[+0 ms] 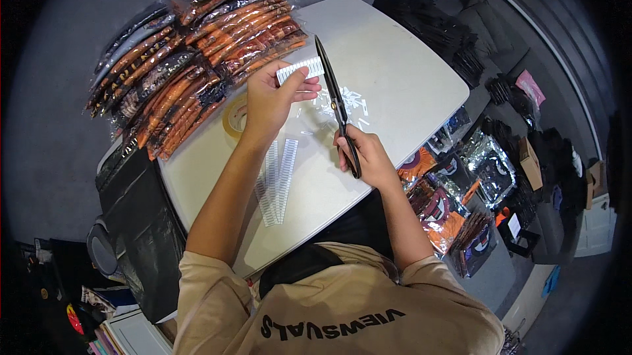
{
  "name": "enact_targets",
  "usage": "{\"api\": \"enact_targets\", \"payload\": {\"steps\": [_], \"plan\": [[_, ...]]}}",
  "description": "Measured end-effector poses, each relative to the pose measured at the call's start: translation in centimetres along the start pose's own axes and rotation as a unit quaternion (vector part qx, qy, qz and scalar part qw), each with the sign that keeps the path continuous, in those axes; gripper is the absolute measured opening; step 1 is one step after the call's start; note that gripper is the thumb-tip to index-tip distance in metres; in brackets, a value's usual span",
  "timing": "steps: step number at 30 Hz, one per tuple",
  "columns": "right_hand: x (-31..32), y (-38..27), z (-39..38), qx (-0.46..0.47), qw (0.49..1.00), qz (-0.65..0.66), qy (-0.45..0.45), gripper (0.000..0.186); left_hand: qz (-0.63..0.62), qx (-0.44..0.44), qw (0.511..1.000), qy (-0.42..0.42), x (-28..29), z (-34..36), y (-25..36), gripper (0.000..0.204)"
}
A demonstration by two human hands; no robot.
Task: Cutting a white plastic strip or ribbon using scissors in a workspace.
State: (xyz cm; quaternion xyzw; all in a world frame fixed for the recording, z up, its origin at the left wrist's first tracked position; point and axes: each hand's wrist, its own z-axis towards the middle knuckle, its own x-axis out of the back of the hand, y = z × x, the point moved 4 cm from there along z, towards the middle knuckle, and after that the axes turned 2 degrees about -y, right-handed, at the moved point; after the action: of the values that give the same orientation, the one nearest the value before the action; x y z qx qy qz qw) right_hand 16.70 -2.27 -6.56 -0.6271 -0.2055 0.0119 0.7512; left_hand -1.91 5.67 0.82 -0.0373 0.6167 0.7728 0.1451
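Observation:
My left hand [271, 101] pinches a short white strip of printed labels [297, 73] between thumb and fingers. In my right hand [366, 155] are black scissors [337, 101], their long blades pointing away from me and lying against the strip's right end. Whether the blades are parted is hard to make out. Beneath them, small cut white pieces [353, 101] lie scattered on the white table [401, 58]. Longer printed label strips [284, 180] fan out near my left forearm. A roll of yellowish tape [232, 118] is partly hidden behind my left wrist.
Tall piles of clear-bagged orange and black garments [247, 26] stand at the table's far left. A black plastic sheet [135, 203] hangs at the left edge. More bagged garments [441, 207] lie to the right, with dark folded items [428, 29] beyond the far right edge.

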Motion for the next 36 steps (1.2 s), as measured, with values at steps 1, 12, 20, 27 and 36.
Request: {"api": "enact_targets", "payload": {"steps": [1,12,20,27,36], "plan": [[0.0,0.0,0.0,0.001,1.000,-0.001,0.001,0.030,0.000,0.006,1.000,0.005,0.1,0.0,-0.1,0.016],[0.0,-0.1,-0.2,0.010,1.000,-0.017,-0.020,0.028,0.021,0.003,1.000,0.013,0.6,0.3,0.0,0.015],[-0.1,-0.6,-0.5,0.058,0.998,-0.017,-0.025,0.028,0.007,0.000,1.000,0.021,0.5,0.2,0.8,0.017],[-0.2,-0.6,-0.5,0.060,0.997,-0.027,-0.031,0.028,-0.002,-0.019,1.000,0.009,0.2,0.3,0.7,0.018],[-0.2,-0.5,-0.8,0.068,0.996,-0.029,-0.044,0.027,-0.016,-0.022,1.000,0.011,0.1,0.2,0.6,0.019]]}}
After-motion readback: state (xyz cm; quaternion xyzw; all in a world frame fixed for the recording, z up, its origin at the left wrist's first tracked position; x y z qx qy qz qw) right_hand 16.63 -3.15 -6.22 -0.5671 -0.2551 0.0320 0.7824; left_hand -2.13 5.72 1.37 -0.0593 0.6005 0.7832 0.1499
